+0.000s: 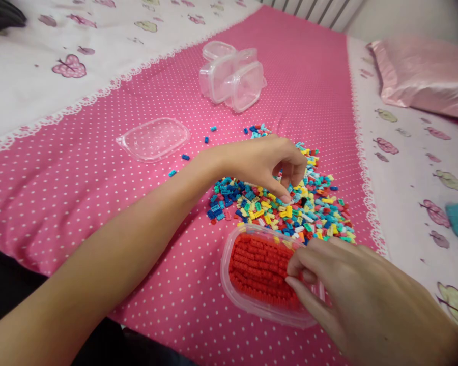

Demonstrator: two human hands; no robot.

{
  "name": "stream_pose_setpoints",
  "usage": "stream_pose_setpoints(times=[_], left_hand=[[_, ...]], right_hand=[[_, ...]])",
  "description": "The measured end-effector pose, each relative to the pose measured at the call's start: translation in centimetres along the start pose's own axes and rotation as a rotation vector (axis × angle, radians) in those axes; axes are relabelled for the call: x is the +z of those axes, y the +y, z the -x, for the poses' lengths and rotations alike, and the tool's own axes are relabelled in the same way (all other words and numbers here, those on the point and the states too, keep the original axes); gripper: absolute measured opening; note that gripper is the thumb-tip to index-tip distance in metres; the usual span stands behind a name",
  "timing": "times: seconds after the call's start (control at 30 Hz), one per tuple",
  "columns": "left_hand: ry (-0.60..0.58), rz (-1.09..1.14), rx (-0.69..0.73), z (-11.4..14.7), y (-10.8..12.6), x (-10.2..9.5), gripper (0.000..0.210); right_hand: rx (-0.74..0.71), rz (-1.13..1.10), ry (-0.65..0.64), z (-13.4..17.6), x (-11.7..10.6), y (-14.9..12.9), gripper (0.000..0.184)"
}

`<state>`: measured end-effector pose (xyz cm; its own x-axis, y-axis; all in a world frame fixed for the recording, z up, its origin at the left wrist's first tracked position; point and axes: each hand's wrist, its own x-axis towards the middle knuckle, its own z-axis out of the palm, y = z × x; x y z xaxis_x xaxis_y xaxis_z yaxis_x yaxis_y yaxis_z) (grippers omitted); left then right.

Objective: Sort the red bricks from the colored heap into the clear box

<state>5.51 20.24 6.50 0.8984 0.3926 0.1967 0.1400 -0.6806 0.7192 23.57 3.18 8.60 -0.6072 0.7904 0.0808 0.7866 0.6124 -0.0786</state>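
A clear plastic container (pixel 229 284) holds red toy building bricks (pixel 261 269) packed in tight rows. My right hand (pixel 347 284) reaches over its right end, thumb and index fingertip pinched down at the red bricks; whatever lies between them is too small to make out. Behind the container spreads a loose heap of small multicoloured building bricks (pixel 267 206). Over this heap hovers my left hand (pixel 269 160), its fingers curled and the thumb apart from them. I see nothing held in it.
Several clear empty containers (pixel 232 79) stand together farther back. A transparent lid (pixel 154 140) lies at the left on the pink dotted bedspread (pixel 187 254), near a few stray blue bricks (pixel 185 157). A pink pillow (pixel 427 76) rests at the right by white bed rails (pixel 316 11).
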Motion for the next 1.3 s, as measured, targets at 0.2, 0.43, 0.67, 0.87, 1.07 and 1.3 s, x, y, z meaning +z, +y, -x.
stream_pose_setpoints(times=[0.2, 0.43, 0.67, 0.87, 1.07, 1.3], left_hand=[[-0.002, 0.008, -0.022, 0.0, 0.1, 0.0, 0.019], [0.006, 0.004, -0.009, 0.0, 0.0, -0.1, 0.020], [0.007, 0.003, -0.002, 0.0, -0.1, -0.1, 0.020], [0.000, -0.002, -0.012, 0.0, 0.0, -0.1, 0.019], [0.007, -0.016, -0.001, 0.1, -0.1, 0.0, 0.020], [0.014, 0.008, -0.004, 0.1, -0.1, -0.1, 0.019]], right_hand=[[-0.022, -0.008, 0.014, 0.2, 0.0, 0.2, 0.020], [0.033, -0.015, -0.012, 1.2, 0.4, 0.5, 0.022], [0.083, 0.016, -0.065, 1.2, 0.7, 0.4, 0.023], [0.073, 0.003, -0.046, 1.0, 0.5, 0.3, 0.024], [-0.001, -0.037, -0.027, 0.5, 0.2, 0.3, 0.017], [0.031, 0.002, -0.002, 0.1, 0.1, -0.1, 0.023]])
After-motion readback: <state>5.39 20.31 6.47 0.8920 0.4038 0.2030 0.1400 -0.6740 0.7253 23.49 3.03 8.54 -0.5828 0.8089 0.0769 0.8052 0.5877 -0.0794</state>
